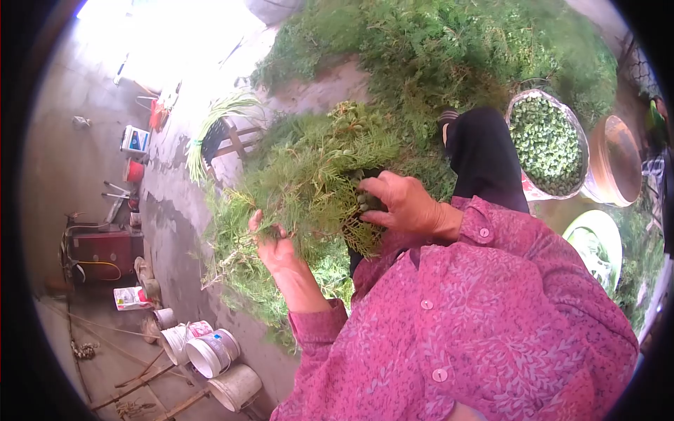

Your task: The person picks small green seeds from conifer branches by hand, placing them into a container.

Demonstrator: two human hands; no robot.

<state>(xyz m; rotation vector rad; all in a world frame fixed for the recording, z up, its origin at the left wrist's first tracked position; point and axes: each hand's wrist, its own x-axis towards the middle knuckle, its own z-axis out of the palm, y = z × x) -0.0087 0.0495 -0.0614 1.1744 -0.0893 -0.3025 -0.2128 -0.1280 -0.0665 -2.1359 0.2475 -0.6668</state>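
A leafy evergreen branch (309,168) with flat, feathery green sprays lies across my lap. My left hand (277,251) is at its left side, palm turned up, with the fingers partly hidden in the foliage and curled around the sprays. On the other side, my right hand (407,205) is closed, thumb and fingers bent around a few small round green cones (365,201) among the leaves. Right of my knee stands a bucket (540,191) filled with small green cones (549,144).
A big heap of cut evergreen branches (449,49) spreads in front. Beside the full bucket are a brownish bucket (621,161) and a pale green basin (595,245). At left, several white buckets (213,353) lie near sticks, and a stool (235,140) stands by the branches.
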